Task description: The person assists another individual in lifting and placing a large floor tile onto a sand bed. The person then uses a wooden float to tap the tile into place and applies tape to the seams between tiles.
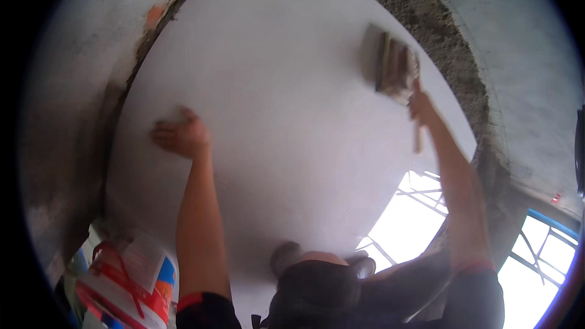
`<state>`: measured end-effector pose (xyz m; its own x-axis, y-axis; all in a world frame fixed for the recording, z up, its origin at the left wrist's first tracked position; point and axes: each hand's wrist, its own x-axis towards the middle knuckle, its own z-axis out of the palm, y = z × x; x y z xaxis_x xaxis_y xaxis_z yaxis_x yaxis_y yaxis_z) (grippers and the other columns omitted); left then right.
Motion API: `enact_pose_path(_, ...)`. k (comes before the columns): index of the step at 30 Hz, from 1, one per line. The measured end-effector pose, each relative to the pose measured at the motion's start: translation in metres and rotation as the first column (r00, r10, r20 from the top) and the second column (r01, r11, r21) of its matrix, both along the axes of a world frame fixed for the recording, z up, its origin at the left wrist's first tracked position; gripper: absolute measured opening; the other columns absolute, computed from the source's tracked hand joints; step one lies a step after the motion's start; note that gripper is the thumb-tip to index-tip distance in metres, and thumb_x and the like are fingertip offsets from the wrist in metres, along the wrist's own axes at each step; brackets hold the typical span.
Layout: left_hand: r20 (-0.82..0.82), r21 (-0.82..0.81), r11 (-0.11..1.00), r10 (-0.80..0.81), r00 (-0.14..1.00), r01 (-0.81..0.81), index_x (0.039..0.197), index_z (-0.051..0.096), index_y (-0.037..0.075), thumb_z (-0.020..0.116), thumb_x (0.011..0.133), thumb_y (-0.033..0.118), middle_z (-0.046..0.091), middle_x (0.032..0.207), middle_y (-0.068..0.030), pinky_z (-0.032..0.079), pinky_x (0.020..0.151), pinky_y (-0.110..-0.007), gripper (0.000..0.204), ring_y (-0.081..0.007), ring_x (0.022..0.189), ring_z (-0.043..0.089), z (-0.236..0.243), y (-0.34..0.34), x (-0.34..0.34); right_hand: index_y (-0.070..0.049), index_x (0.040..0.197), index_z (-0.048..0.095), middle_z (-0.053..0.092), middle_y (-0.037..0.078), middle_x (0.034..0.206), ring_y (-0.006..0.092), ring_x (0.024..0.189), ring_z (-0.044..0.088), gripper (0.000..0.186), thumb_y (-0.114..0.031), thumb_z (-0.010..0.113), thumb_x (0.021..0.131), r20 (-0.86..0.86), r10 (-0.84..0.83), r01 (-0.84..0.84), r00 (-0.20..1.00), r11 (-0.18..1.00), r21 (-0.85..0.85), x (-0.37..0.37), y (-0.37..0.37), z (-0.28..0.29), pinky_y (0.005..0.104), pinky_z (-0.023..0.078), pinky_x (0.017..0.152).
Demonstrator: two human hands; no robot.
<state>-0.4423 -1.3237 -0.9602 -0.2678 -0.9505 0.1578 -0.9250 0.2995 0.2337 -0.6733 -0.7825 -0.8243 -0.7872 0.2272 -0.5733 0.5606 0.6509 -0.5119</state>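
Observation:
A large smooth, pale panel (286, 67) fills the middle of the view. My left hand (181, 133) is near its left side with fingers apart and nothing held; motion blurs the fingertips, and I cannot tell whether they touch the surface. At the upper right, my right hand (419, 108) grips the wooden handle of a wide, flat brush-like tool (395, 66), whose head lies against the panel.
Rough, grey cement borders (439, 18) surround the panel. A red-and-white bucket (146, 280) stands at lower left. Two dark shoes (285, 256) show behind my body. A bright gridded area (396, 225) adjoins my right arm, and a blue-framed window (533, 250) is at lower right.

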Motion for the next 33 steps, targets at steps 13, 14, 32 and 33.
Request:
enact_pose_path(13,0.124,0.035,0.837,-0.545,0.829,0.546,0.144,0.011,-0.014,0.031,0.094,0.055,0.005,0.154,-0.0306,0.002,0.118,-0.047,0.088,-0.0410,0.144,0.000,0.001,0.115,0.034,-0.004,0.093,0.062,0.057,0.008,0.065,0.0178,0.065,0.058,0.053,-0.052,0.040,0.097,-0.042,0.576,-0.492,0.816,0.731,0.473,0.244,0.041,-0.016,0.0326,0.048,0.057)
enact_pose_path(14,0.119,0.004,0.785,-0.616,0.779,0.620,0.144,0.015,-0.014,0.032,0.094,0.056,0.009,0.153,-0.0309,0.003,0.117,-0.048,0.087,-0.0412,0.144,0.004,0.005,0.124,0.042,-0.003,0.089,0.063,0.059,0.009,0.066,0.0190,0.066,0.061,0.052,-0.050,0.042,0.098,0.010,0.557,-0.517,0.830,0.763,0.388,0.247,0.036,-0.015,0.0336,0.049,0.059)
enact_pose_path(32,0.101,0.003,0.585,-0.807,0.582,0.811,0.143,0.021,-0.013,0.047,0.091,0.047,0.015,0.152,-0.0290,0.011,0.117,-0.048,0.083,-0.0396,0.144,0.011,0.033,0.154,0.099,-0.005,0.085,0.060,0.056,0.003,0.064,0.0162,0.058,0.056,0.047,-0.045,0.038,0.100,-0.092,0.799,-0.756,0.595,0.594,0.274,0.297,0.044,-0.014,0.0343,0.046,0.054)
enact_pose_path(33,0.089,0.030,0.574,-0.817,0.570,0.818,0.143,0.021,-0.013,0.047,0.091,0.047,0.016,0.152,-0.0291,0.011,0.117,-0.048,0.083,-0.0395,0.144,0.011,0.029,0.165,0.105,-0.005,0.080,0.058,0.053,0.001,0.062,0.0151,0.055,0.054,0.049,-0.046,0.039,0.099,-0.065,0.817,-0.781,0.572,0.568,0.260,0.302,0.064,-0.013,0.0329,0.045,0.049)
